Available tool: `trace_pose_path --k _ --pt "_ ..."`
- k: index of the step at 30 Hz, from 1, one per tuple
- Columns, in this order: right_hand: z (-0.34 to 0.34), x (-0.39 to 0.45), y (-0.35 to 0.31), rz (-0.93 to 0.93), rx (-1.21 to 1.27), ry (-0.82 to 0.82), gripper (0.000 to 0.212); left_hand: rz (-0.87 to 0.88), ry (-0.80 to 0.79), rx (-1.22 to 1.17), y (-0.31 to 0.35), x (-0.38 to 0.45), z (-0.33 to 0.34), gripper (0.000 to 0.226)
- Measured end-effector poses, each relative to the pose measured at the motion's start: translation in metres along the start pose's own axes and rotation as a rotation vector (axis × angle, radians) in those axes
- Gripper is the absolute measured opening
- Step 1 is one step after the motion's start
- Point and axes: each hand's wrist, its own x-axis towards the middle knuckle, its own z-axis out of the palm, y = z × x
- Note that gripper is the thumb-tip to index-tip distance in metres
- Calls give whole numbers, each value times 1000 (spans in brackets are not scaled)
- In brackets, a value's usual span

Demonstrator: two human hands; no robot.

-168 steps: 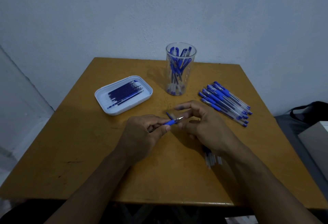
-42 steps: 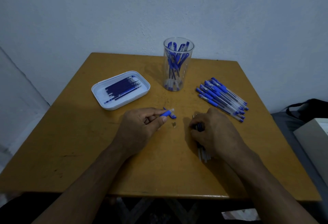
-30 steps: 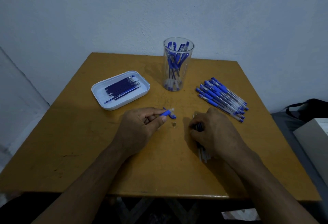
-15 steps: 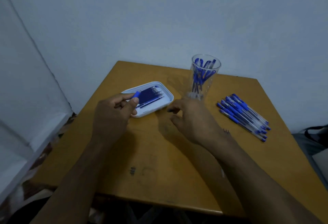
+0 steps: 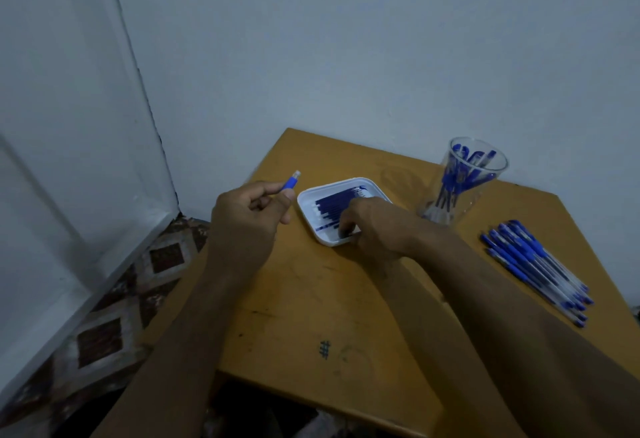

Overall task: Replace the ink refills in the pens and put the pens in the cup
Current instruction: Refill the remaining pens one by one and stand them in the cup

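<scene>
Refills, dark blue and thin, lie side by side in the shallow white plastic tray (image 5: 306, 200) near the far left corner of the yellow-brown wooden table (image 5: 311, 299), their long axes running from the tray's near left toward its far right. The right hand (image 5: 372, 226) is in the tray, fingertips (image 5: 343, 231) curled down onto the near ends of the blue ink refills (image 5: 334, 207); whether its grip has closed on one I cannot tell. The left hand (image 5: 246, 219) hovers just left of the tray, pinching a blue-gripped clear pen barrel (image 5: 290, 183), open end pointing up and away. The right hand is clearly nearer. The clear plastic cup (image 5: 464, 188) of finished pens stands toward the far right corner.
</scene>
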Motion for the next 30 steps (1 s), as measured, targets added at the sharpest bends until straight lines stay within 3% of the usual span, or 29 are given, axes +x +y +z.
trace_pose_path --k 9,17,27,30 --pt "-7 8 10 -32 60 -51 23 -11 -31 -27 -2 -2 4 8" --pt "-10 8 16 -78 93 9 15 -25 -72 -33 -3 -1 12 10" --pt "-12 -39 34 -169 245 328 12 -7 -147 -2 1 -9 40 21" --pt "-8 -71 45 -126 385 416 24 -9 -180 -15 7 -17 56 20"
